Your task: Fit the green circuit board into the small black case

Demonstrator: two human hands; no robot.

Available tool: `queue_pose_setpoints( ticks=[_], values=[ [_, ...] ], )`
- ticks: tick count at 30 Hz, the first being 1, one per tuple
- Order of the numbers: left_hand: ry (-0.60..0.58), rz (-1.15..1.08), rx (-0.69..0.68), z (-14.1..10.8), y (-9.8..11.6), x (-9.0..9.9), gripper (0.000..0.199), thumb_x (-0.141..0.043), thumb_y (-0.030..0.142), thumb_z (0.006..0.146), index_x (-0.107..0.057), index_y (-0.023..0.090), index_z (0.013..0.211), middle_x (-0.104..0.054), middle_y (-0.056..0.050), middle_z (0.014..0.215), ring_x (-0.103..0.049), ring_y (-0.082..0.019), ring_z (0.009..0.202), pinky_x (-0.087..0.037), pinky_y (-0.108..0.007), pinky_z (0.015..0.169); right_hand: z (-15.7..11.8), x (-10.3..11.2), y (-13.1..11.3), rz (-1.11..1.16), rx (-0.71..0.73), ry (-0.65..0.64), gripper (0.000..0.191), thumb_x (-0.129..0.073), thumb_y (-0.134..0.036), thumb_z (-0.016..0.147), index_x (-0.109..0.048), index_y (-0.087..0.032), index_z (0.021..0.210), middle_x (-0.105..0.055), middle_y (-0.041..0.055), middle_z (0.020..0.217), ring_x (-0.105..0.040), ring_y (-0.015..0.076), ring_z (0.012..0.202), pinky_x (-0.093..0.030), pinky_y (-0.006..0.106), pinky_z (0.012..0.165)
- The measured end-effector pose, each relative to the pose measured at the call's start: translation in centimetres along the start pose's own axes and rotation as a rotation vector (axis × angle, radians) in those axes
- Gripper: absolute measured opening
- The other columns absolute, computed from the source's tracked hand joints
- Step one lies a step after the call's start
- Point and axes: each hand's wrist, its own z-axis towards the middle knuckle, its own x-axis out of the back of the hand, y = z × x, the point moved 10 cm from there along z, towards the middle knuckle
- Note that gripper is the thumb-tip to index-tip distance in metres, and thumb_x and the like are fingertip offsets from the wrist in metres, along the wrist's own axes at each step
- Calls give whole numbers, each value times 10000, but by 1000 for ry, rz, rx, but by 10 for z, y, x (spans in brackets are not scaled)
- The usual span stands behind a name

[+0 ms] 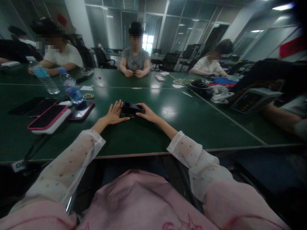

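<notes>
A small black box-shaped device [131, 108] rests on the green table in front of me; its exact kind I cannot make out. At its right end, my right hand [148, 113] pinches it between thumb and fingers. My left hand [114, 114] lies flat at the left end, fingers stretched out, with the thumb along the near side. Under the device's near edge shows a thin strip with small parts [128, 116], partly hidden by the device and my left thumb.
To the left lie a pink-edged phone [49, 116] on a white box, another phone [81, 110] and water bottles [72, 88]. A roll of tape [88, 95] sits beyond. At right are a pen [187, 94], cables [181, 81] and a dark box [254, 99] near a person's arm. Several people sit around the table.
</notes>
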Motion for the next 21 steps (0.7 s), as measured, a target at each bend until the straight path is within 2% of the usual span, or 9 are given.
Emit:
queue_pose_setpoints(
  ticks=[3,5,9,11,14,16,19,21],
  values=[
    [2,-10,12,1,-1,0,1112,-430,829,776,43,209,1569,97,-108,1644,97,-370,1497,54,-581,1170,3,14,3,29,-41,83,675,-621,-625,807,-438,-235,1326,-551,122,1305,-548,292,1187,-518,452,932],
    [-7,-17,18,1,-1,0,1125,-428,840,767,51,213,1568,92,-105,1644,103,-376,1495,55,-590,1166,3,29,9,-5,-72,197,664,-581,-622,838,-405,-239,1352,-541,125,1318,-543,291,1189,-514,456,938],
    [-34,-10,29,0,2,3,1125,-418,837,775,67,199,1565,115,-117,1637,124,-374,1490,67,-599,1161,-7,62,28,-251,-159,469,583,-548,-535,885,-393,-243,1364,-528,136,1318,-506,326,1198,-448,538,1000],
    [-61,1,42,0,3,3,1124,-421,833,779,58,190,1566,128,-126,1632,136,-372,1487,82,-602,1157,-12,70,37,-366,-198,529,557,-570,-476,877,-416,-224,1349,-537,149,1309,-477,358,1206,-419,581,1003],
    [-118,13,71,0,2,2,1118,-428,841,768,1,193,1572,126,-127,1629,140,-384,1482,91,-633,1143,-16,74,49,-417,-227,557,519,-608,-419,848,-457,-212,1300,-558,156,1286,-467,385,1190,-403,635,976],
    [-184,4,91,0,1,-2,1081,-427,848,760,-88,222,1573,70,-115,1636,103,-415,1482,72,-689,1118,-17,73,56,-403,-255,555,496,-616,-409,837,-472,-221,1272,-570,155,1261,-466,392,1180,-389,673,962],
    [-273,-37,99,0,0,-9,1010,-419,852,760,-202,271,1558,-59,-100,1638,-2,-464,1478,14,-771,1070,-19,68,70,-399,-353,507,499,-646,-375,806,-481,-210,1247,-573,173,1232,-454,412,1183,-373,705,947],
    [-272,-55,99,1,-1,-9,999,-425,854,755,-218,290,1553,-107,-96,1633,-47,-474,1474,-10,-788,1059,-20,64,79,-426,-430,458,531,-661,-335,790,-467,-189,1262,-562,192,1234,-444,426,1193,-371,698,947]
  ],
)
